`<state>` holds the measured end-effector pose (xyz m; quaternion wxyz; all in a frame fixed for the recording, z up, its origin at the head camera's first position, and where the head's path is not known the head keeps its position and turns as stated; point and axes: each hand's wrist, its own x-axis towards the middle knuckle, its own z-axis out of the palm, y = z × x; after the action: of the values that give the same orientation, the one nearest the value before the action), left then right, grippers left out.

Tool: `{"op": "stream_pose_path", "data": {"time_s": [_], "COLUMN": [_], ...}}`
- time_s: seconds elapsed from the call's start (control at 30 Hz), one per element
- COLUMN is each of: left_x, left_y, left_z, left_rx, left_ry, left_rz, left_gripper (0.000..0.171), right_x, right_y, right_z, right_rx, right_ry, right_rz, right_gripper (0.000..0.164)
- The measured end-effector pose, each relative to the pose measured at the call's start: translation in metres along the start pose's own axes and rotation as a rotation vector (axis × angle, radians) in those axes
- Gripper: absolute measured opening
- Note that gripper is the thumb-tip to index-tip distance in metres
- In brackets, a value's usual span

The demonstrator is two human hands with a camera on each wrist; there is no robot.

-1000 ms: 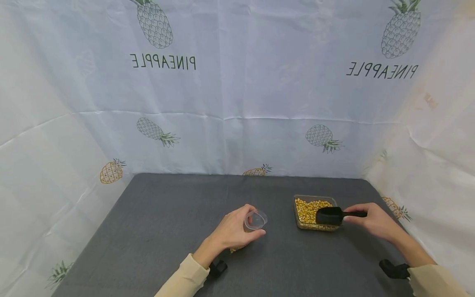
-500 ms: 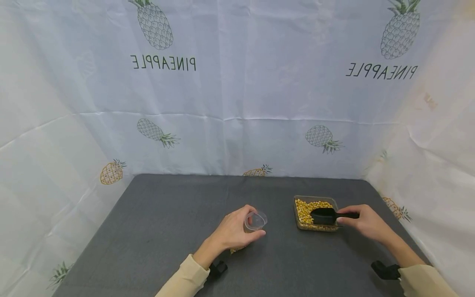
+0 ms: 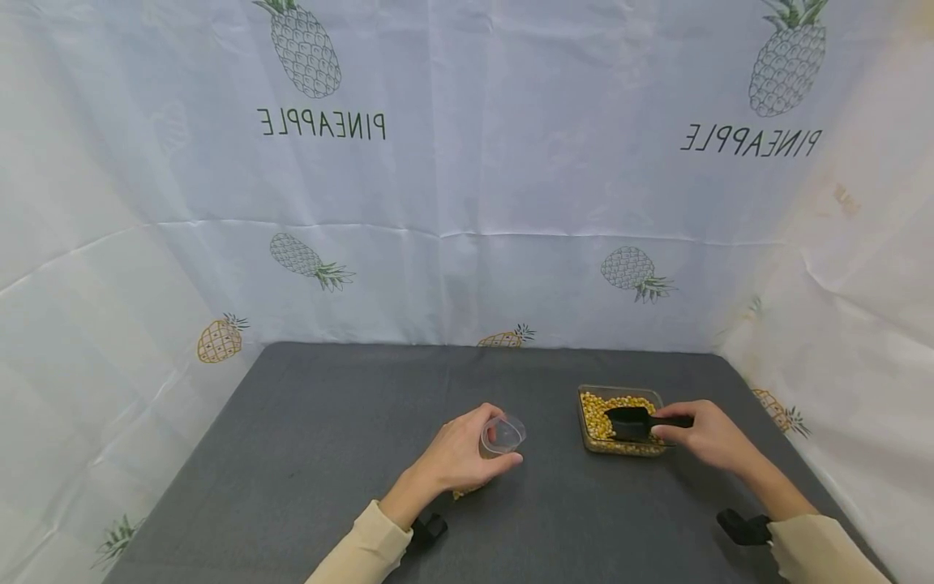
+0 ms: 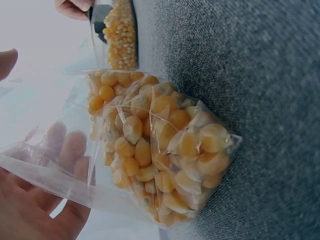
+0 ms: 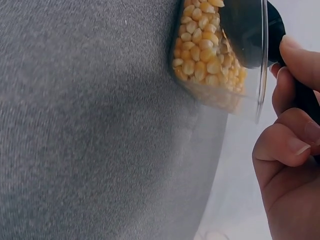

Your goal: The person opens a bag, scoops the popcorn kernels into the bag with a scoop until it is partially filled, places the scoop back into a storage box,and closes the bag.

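My left hand [image 3: 461, 448] curls its thumb and fingers around a clear round rim [image 3: 513, 420] in the head view. Below it, the left wrist view shows a clear plastic bag [image 4: 155, 155] partly filled with yellow corn kernels, its bottom close to the table. In the head view, my right hand [image 3: 709, 438] grips the handle of a black scoop [image 3: 627, 423]. The scoop's blade lies inside a clear rectangular container [image 3: 613, 448] of corn kernels [image 3: 597, 420], its tip among the kernels. Seen from the right wrist, the fingers are at the container's rim [image 5: 263, 75].
A dark grey table [image 3: 328, 422] bears the container on its right side and the bag near its middle. White curtain with pineapple prints [image 3: 467, 186] hangs behind the table and along both sides.
My right hand has moved left, pushing the scoop from the container's right part further into the corn. The left hand and bag have stayed in place.
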<state>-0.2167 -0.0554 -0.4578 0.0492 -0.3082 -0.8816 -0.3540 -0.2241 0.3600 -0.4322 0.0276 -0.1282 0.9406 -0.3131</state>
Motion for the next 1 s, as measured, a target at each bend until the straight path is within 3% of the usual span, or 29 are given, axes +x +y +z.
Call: {"op": "stream_pose_path", "data": {"time_s": [0.57, 0.83, 1.0], "left_x": [0.0, 0.0, 0.0], "left_y": [-0.001, -0.002, -0.001], "left_z": [0.001, 0.001, 0.0], "left_rx": [0.001, -0.006, -0.017], "left_ry": [-0.002, -0.005, -0.008], "left_rz": [0.001, 0.0, 0.008], "left_gripper": [0.053, 0.054, 0.053], "right_x": [0.012, 0.008, 0.004], "right_y": [-0.011, -0.007, -0.003], "right_z": [0.013, 0.014, 0.01], "right_rx": [-0.053, -0.014, 0.027], "right_ry": [0.006, 0.027, 0.046], "right_rz": [-0.04, -0.051, -0.004], "right_gripper": [0.035, 0.037, 0.038]}}
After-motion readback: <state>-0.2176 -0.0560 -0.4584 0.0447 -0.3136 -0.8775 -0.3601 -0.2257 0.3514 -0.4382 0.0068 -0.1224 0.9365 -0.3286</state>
